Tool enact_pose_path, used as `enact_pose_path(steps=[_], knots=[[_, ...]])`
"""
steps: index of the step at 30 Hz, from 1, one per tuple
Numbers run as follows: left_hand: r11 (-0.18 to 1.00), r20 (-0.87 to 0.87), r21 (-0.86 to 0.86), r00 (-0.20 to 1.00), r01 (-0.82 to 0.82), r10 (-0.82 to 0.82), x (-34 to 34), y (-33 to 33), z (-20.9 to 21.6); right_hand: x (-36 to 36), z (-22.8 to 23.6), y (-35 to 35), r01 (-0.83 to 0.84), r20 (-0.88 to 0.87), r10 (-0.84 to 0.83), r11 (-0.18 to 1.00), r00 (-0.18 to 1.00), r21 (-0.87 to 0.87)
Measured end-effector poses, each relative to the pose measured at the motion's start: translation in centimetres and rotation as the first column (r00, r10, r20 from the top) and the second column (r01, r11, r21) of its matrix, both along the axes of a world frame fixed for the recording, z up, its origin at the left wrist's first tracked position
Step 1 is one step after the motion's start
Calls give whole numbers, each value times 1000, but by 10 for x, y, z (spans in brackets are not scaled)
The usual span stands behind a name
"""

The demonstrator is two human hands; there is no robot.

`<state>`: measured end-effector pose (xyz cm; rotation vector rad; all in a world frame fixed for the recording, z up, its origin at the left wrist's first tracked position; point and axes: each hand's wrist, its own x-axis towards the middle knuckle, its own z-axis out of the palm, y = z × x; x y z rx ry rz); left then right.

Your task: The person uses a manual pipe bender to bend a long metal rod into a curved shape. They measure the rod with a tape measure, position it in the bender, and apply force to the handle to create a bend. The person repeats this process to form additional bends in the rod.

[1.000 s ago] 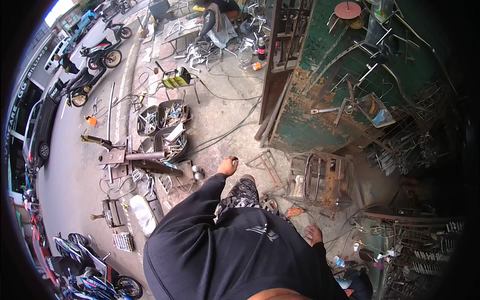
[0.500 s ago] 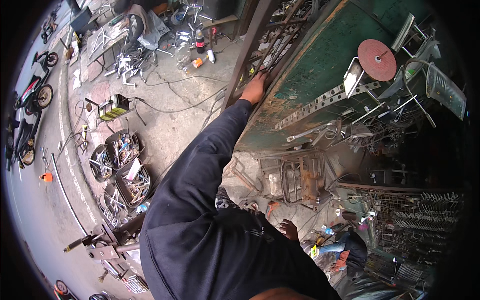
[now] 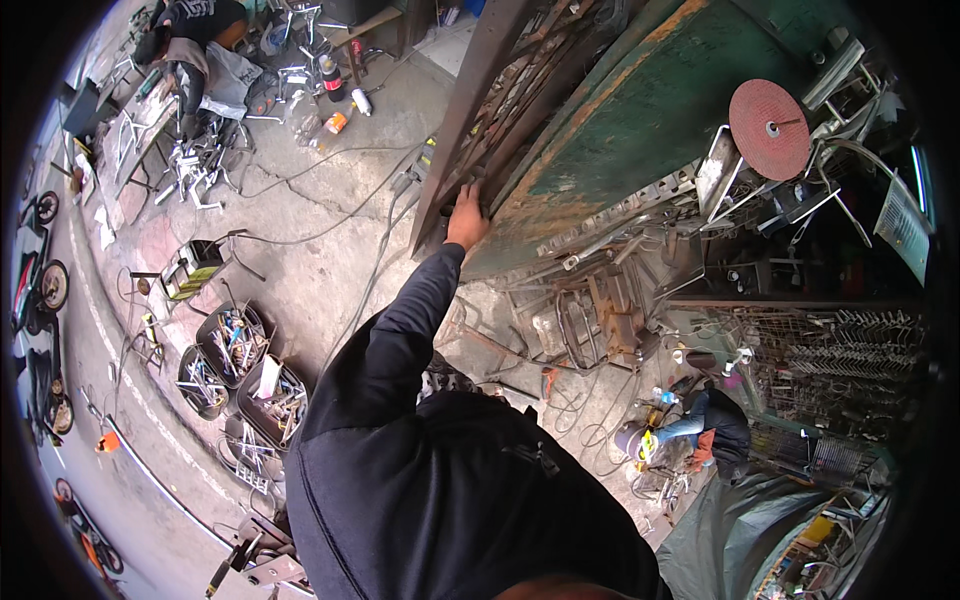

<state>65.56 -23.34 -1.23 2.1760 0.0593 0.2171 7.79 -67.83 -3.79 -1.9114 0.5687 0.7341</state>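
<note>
My left hand (image 3: 466,217) is at the end of my stretched-out arm, against the brown metal frame (image 3: 448,160) beside a green panel (image 3: 600,150). Its fingers bend over the frame's inner side, and the fingertips are partly hidden in the gap. Long rusty bars (image 3: 520,95) lie inside the frame just beyond the fingers. My right hand is out of sight behind my dark sweatshirt (image 3: 470,490).
A red abrasive disc (image 3: 769,130) stands among metal parts at the right. Black bins (image 3: 272,400) of scrap sit at the left, near cables (image 3: 375,270) on the ground. One person (image 3: 715,430) crouches at lower right; another (image 3: 190,50) bends over parts at upper left.
The view has shifted and turned. My left hand stays at the frame, its arm more bent. My right hand, seen before beside my body, has gone out of sight.
</note>
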Motion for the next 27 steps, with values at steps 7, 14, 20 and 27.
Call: enact_pose_path(steps=[7, 14, 20, 27], knots=[[980, -324, 197, 945, 25, 41, 18, 4, 11, 34, 23, 16, 34, 20, -34, 999, 999, 10], [982, 31, 184, 999, 29, -35, -61, 8, -25, 128, 63, 72, 260, -25, -265, 956, 964, -135], [995, 226, 88, 974, -36, 15, -142, 36, -25, 197, 83, 119, 62, 144, -50, 995, 988, -80], [972, -21, -226, 997, -72, 69, -154, 39, -51, 217, 80, 132, -109, 197, 140, 981, 970, -158]])
